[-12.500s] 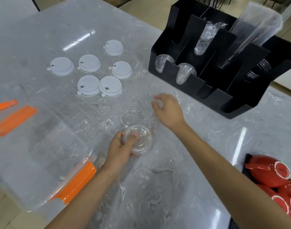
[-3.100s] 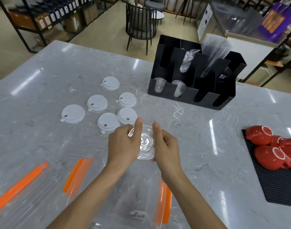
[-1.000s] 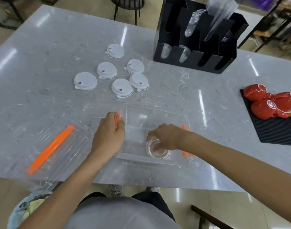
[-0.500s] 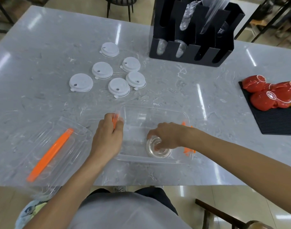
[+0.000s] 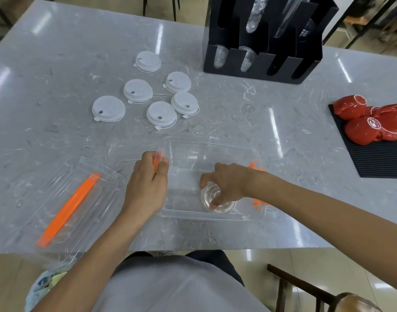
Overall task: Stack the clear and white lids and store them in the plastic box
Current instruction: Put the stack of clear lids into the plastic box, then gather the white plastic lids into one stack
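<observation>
- Head view: right hand (image 5: 229, 183) reaches into the plastic box (image 5: 215, 154), its fingers (image 5: 212, 204) curled round the stack of clear lids (image 5: 217, 202) resting on the box floor near the front wall.
- Left hand (image 5: 148, 188) pinches the box's left rim at its orange clasp (image 5: 156, 162).
- Box lid (image 5: 64, 206) with an orange strip lies left of the box.
- Six white lids (image 5: 161, 113) sit loose on the grey surface (image 5: 57, 64) beyond the box.
- Black cup holder (image 5: 265, 61) stands farther back.
</observation>
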